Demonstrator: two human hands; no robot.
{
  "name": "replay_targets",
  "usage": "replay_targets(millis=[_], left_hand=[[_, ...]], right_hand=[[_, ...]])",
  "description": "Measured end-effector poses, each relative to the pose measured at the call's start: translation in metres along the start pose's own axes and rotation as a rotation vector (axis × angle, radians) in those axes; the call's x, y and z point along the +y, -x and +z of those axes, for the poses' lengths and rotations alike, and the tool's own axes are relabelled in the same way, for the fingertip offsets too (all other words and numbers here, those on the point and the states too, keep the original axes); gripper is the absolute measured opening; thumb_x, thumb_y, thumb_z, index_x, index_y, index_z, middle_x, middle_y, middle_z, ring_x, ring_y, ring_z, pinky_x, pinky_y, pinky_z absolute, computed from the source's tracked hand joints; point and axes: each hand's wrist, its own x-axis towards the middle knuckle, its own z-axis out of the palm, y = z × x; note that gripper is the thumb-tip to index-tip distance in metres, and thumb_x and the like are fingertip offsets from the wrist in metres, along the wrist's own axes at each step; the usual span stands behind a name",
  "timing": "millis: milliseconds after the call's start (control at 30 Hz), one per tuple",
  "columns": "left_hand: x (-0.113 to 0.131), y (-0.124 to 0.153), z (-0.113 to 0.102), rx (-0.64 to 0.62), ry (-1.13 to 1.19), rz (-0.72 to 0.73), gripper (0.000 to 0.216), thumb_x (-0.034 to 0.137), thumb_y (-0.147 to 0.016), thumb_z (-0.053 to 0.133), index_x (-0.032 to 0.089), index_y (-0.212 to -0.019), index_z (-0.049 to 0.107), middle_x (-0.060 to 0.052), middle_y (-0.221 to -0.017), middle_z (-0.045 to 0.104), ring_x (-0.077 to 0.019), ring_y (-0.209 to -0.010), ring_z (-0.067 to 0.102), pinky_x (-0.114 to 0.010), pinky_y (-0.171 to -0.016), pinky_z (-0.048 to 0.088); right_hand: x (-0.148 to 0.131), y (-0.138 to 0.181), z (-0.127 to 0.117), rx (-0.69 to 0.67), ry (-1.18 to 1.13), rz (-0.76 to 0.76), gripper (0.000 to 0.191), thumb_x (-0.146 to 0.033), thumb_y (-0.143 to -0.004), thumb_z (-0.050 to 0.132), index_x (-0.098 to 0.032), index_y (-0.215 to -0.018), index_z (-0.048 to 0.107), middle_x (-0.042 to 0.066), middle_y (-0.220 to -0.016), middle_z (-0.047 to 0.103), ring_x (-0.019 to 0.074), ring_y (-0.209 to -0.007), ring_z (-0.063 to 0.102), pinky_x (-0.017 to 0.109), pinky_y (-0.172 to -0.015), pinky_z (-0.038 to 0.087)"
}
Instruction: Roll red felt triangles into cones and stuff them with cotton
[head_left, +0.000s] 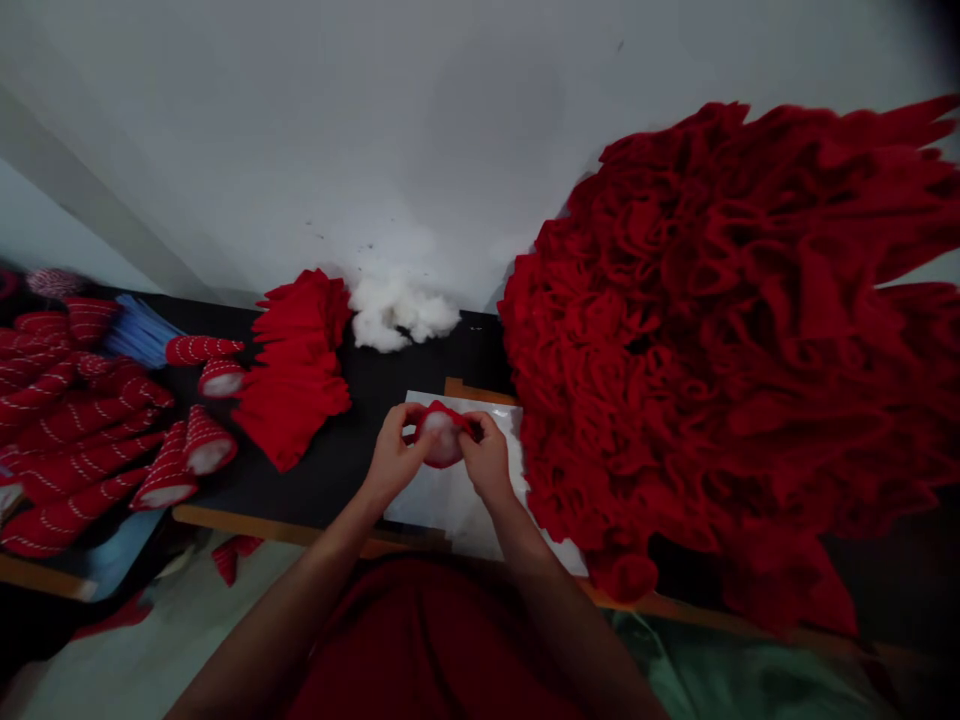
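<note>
With the red cloth heap crowding your white sheet from the right, your left hand and right hand pinch opposite edges of the small red piece over that sheet, so if either edge slips or you squeeze too hard, the white filling could spill out.

Matt cloth pouch; fluffy stuffing; smooth, glossy sheet.

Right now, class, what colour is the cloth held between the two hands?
The held cloth is red, seen best in the head view.
</note>
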Motion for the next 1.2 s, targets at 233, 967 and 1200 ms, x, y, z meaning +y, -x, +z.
replay_targets(millis=[233,967,1200], left_hand=[[-0.004,0.002,-0.004,0.211,-0.312,0.236,0.015,0.003,-0.064,0.045,0.017,-0.069,0.049,-0.001,-0.073,0.048,-0.0126,-0.071,0.047,-0.025,-0.065,0.041],[0.016,-0.012,0.017,0.036,1.085,-0.692,0.022,0.032,-0.072,0.057,0.017,-0.088,0.056,-0.005,-0.091,0.064,-0.0192,-0.093,0.059,-0.034,-0.085,0.047],[0.022,0.003,0.003,-0.199,1.047,-0.657,0.040,0.030,-0.068,0.060,0.020,-0.106,0.050,-0.006,-0.103,0.061,-0.0195,-0.093,0.059,-0.033,-0.077,0.049]], right_hand=[[-0.001,0.016,0.002,-0.011,0.059,-0.179,0.023,-0.009,-0.058,0.044,-0.019,-0.075,0.055,0.000,-0.079,0.053,0.0142,-0.076,0.051,0.026,-0.067,0.042],[-0.018,0.057,-0.006,0.264,-0.030,-0.109,0.027,-0.027,-0.078,0.049,-0.022,-0.104,0.050,0.007,-0.109,0.050,0.0166,-0.100,0.049,0.036,-0.089,0.041],[-0.030,0.067,0.019,0.175,-0.053,-0.099,0.038,-0.029,-0.079,0.049,-0.020,-0.115,0.047,0.010,-0.122,0.047,0.0203,-0.108,0.048,0.038,-0.092,0.041]])
